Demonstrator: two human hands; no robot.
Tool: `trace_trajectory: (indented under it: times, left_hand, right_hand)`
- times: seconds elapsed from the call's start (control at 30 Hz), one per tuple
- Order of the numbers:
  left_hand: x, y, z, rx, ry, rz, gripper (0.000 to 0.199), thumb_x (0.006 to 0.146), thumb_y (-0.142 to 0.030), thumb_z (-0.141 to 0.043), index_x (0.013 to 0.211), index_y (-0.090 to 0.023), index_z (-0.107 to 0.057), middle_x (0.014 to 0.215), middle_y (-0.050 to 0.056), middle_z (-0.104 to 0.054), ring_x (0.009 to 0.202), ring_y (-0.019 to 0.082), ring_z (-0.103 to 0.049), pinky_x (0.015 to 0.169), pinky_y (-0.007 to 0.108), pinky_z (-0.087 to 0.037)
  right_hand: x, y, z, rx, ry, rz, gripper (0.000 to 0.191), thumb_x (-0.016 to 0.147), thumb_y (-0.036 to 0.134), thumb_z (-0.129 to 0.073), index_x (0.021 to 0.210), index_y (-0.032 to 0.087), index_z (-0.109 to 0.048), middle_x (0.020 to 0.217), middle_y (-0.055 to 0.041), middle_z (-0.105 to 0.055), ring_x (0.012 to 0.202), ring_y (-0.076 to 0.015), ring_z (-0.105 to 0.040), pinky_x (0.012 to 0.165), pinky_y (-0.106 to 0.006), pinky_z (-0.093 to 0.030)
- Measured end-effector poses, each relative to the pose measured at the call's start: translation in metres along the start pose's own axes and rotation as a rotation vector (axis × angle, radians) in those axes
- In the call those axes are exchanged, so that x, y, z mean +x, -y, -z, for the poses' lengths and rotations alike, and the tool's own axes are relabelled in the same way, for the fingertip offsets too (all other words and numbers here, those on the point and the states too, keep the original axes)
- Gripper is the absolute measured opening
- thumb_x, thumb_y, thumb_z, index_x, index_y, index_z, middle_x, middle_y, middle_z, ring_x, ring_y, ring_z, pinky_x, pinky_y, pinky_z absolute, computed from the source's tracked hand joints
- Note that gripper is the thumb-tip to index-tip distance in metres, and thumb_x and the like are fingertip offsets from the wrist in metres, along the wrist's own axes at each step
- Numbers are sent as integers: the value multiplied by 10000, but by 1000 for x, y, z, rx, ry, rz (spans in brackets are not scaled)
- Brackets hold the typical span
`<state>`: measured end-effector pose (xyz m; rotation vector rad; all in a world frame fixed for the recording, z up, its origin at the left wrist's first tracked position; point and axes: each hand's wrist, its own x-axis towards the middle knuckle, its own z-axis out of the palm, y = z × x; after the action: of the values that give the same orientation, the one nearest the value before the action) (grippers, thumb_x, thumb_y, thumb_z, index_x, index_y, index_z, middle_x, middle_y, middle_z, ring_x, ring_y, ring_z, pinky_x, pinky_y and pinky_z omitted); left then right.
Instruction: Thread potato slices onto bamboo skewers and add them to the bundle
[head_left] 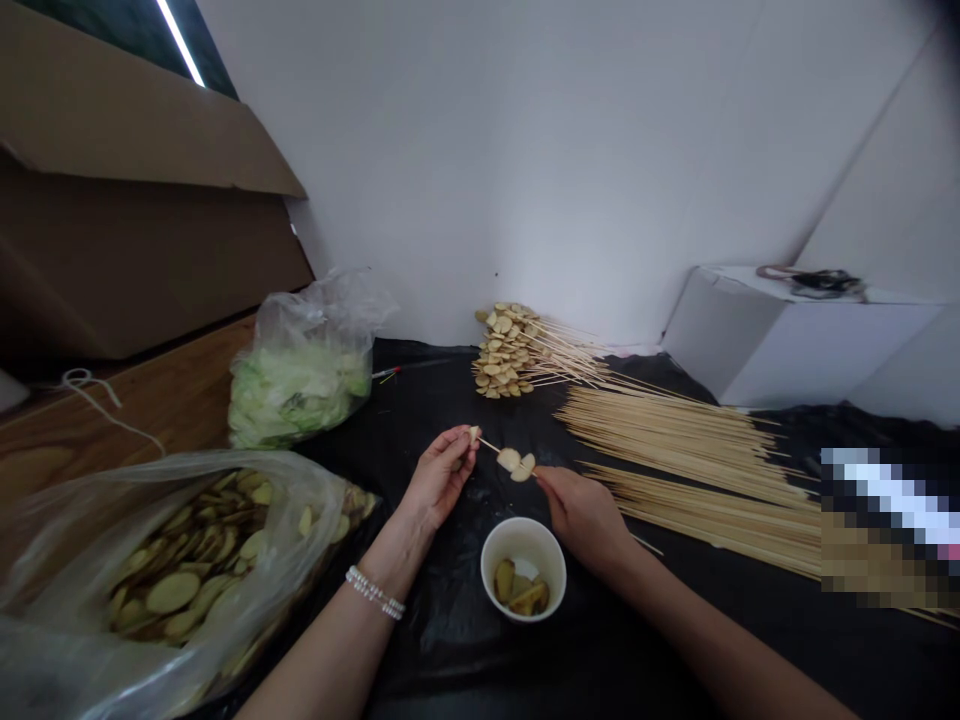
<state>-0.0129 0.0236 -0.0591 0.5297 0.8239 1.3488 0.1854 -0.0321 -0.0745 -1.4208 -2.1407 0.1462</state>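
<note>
My left hand (444, 474) pinches a small pale slice (475, 434) at the tip of a thin wooden skewer (489, 446). Two more potato slices (509, 459) sit on the skewer nearer to my right hand (581, 510), whose closed fingers grip the stick just behind them. Below the hands stands a white paper cup (523, 530) with several browned slices inside. At the lower left an open plastic bag (300, 480) holds many potato slices. Finished-looking skewers of slices (506, 350) are piled near the wall.
A clear bag of pale green leaves (300, 390) stands at the left, near a large cardboard box (150, 250). Bundles of bare sticks (690, 440) lie at the right on the black sheet (427, 650). Behind them is a white box (795, 345).
</note>
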Motion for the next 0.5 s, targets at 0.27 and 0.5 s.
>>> trace_trajectory:
  times: [0.27,0.5]
  left_hand:
    - [0,0,1,-20,4,24,115,750,-45,-652,837,-119,-671,871,70,-706,671,71,-636,604,143,-531]
    - [-1,1,0,-1,17,19,124,741,-44,-660,841,-117,-675,863,71,-712,672,73,-639,611,143,-529]
  right_hand:
    - [0,-1,0,5,15,-4,287,921,193,-377,1061,196,-627,1007,-75,-691,941,-175,-638,842,-255,-459]
    - [0,0,1,-4,40,-10,292,921,189,-370,1059,197,-627,1004,-76,-690,939,-175,-636,830,-255,-459]
